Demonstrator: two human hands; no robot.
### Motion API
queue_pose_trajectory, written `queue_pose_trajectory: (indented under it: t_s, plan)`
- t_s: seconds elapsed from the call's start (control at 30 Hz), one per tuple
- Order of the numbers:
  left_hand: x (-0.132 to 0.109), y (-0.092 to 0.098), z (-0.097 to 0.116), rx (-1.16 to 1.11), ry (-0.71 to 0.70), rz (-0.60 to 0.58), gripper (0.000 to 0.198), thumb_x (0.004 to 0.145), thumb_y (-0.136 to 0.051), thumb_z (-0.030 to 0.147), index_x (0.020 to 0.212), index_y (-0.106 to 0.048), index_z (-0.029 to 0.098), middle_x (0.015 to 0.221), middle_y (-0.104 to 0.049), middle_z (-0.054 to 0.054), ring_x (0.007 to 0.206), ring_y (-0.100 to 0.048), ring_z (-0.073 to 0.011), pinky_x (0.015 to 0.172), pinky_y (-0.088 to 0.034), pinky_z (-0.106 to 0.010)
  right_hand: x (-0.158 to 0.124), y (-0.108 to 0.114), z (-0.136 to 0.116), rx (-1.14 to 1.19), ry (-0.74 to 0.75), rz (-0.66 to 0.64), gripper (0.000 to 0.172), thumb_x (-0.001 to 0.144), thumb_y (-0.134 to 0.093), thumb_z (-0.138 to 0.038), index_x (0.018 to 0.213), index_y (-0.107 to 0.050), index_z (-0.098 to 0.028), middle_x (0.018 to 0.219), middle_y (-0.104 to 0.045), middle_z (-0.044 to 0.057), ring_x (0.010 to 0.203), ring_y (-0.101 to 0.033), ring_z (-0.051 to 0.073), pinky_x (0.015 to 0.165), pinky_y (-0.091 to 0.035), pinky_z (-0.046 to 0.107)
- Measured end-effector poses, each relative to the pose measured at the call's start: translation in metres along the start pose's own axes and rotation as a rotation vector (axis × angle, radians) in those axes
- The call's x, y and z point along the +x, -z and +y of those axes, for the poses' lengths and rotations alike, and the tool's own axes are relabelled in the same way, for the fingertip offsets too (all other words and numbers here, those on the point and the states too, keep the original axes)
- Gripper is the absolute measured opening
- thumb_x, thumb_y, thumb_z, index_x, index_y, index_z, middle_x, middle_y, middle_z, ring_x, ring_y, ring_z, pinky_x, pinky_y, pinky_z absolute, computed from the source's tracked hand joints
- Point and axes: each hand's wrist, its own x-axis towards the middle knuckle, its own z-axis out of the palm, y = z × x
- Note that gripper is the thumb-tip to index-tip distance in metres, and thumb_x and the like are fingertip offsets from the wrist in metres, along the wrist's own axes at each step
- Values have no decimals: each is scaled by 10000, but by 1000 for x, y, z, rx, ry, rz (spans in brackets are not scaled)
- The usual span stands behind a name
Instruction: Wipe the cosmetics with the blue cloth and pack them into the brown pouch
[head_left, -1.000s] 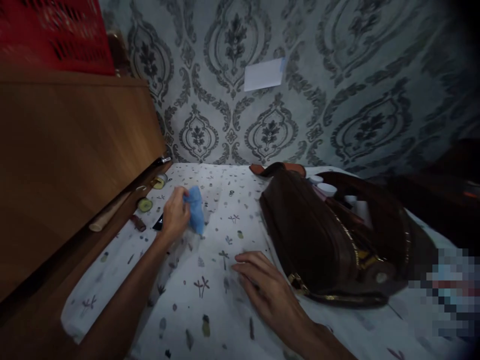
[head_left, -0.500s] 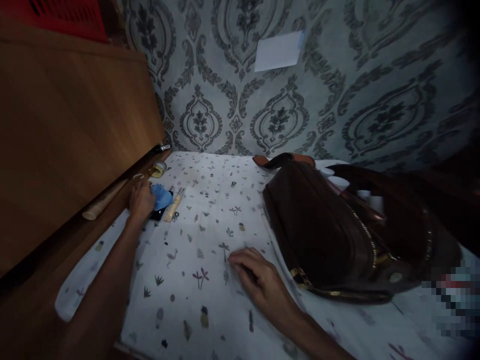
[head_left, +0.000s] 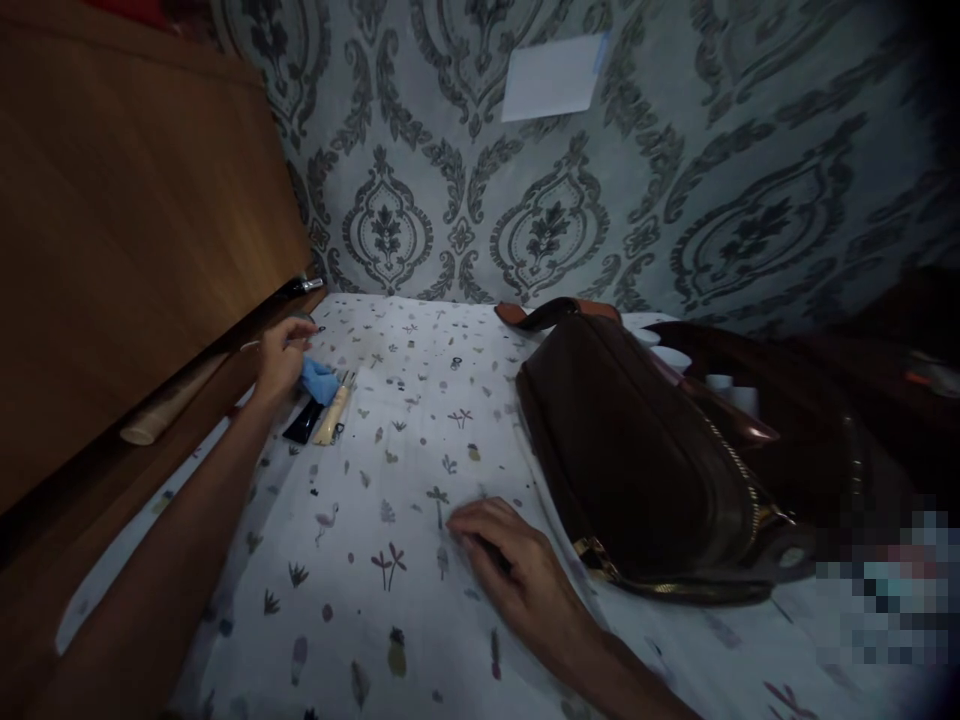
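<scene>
At the left edge of the patterned sheet (head_left: 405, 480), my left hand (head_left: 281, 358) is closed, thumb and fingers bent together. A dark rim shows just past its fingertips, but what it grips is mostly hidden. Close by the wrist lies a crumpled blue cloth-like piece (head_left: 320, 381). It rests over the upper part of a black tube (head_left: 303, 422), beside a cream-coloured tube (head_left: 334, 412). My right hand (head_left: 510, 560) rests on the sheet with fingers loosely bent and nothing visible in it. Right of it sits a dark brown leather bag (head_left: 607, 440), unzipped.
White round-topped containers (head_left: 671, 358) stand in the bag's opening. A wooden panel (head_left: 142, 200) rises along the left, with a pale wooden rod (head_left: 172, 402) on the ledge below. A white sheet of paper (head_left: 553, 78) hangs on the patterned wall (head_left: 465, 180).
My left hand has moved away from the blue piece, up to where the round yellow-rimmed item lay, which it now covers. My right hand stays resting. The view has shifted slightly.
</scene>
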Motion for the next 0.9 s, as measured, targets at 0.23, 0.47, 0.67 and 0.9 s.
queue_pose_trajectory:
  t_s: [0.23,0.47,0.67,0.9]
  plan:
    - [48,-20,-8,300,74,15,369,676,-527,66,1004,-689,110,1150,-683,-184,1231,-550,-356,1101,-374,-496,2,0,3,-6,22,6,212,949,-477,-105,986,-656,-211,919,-711,55,883,-674,176,766,-581,301]
    - [49,-34,-8,438,134,49,447,803,-523,123,1238,-622,152,1389,-511,-236,1329,-425,-424,1013,-399,-581,1,-2,5,-25,52,12,223,949,-457,-95,998,-633,-223,914,-706,53,879,-676,172,747,-593,297]
    - [58,-35,-14,408,142,4,447,780,-582,127,1222,-638,161,1131,-659,-180,1060,-627,-364,856,-482,-463,0,1,9,-21,93,-3,248,925,-470,-58,1033,-615,-229,921,-699,48,880,-678,160,744,-602,271]
    - [44,-45,6,317,-182,-78,301,803,-538,41,974,-732,194,1134,-660,-94,1172,-565,-288,994,-455,-431,2,2,10,-1,93,-24,294,895,-490,-16,1051,-613,-232,924,-692,44,889,-674,157,758,-599,264]
